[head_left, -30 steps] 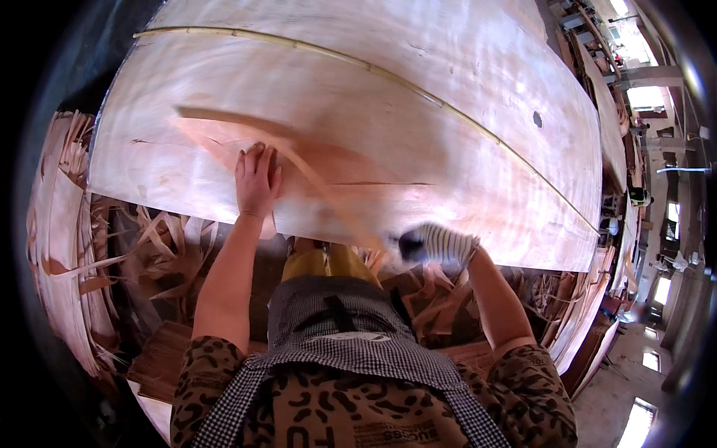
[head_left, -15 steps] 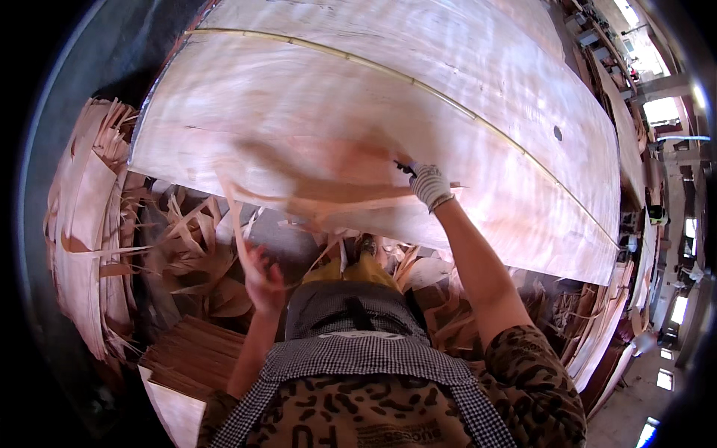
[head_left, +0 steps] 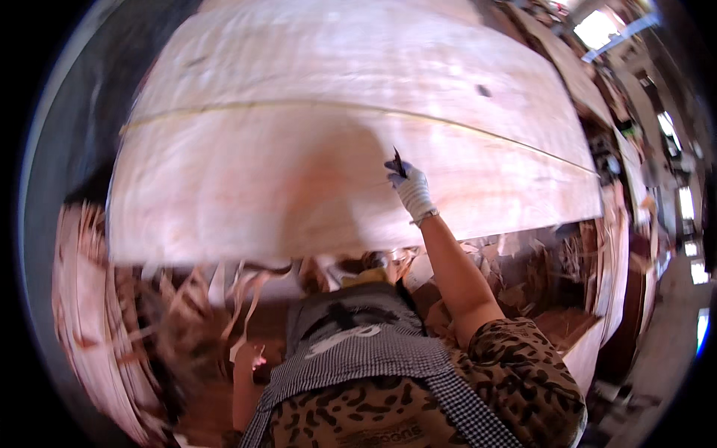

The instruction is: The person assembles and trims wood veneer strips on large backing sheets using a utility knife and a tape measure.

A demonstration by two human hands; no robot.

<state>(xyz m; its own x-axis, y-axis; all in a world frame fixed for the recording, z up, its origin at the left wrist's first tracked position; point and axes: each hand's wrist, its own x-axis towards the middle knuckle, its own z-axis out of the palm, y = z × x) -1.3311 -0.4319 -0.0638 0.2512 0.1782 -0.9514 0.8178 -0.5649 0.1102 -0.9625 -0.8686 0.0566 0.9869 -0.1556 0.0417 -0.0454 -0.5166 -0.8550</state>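
Note:
My right hand (head_left: 413, 193), in a pale striped glove with dark fingertips, is closed round a small dark knife (head_left: 399, 164). The blade points away from me, over a broad pale wood veneer sheet (head_left: 246, 194). Down at the left, beyond the sheet's near edge, my bare left hand (head_left: 250, 357) is partly blurred with its fingers curled. A thin veneer strip (head_left: 252, 302) runs down to it and seems held there. Across the sheet lies a long thin bamboo stick (head_left: 314, 103), left to right.
Torn veneer scraps (head_left: 187, 299) lie in a tangle below the sheet's near edge. A stack of veneer (head_left: 82, 313) stands at the left, and more stacked sheets (head_left: 612, 261) at the right. The sheet has a small dark hole (head_left: 484, 90) at its far right.
The long loose strip has left the sheet's near edge, pulled down and left by my left hand. My right hand has moved slightly left with the knife upright. The view has shifted.

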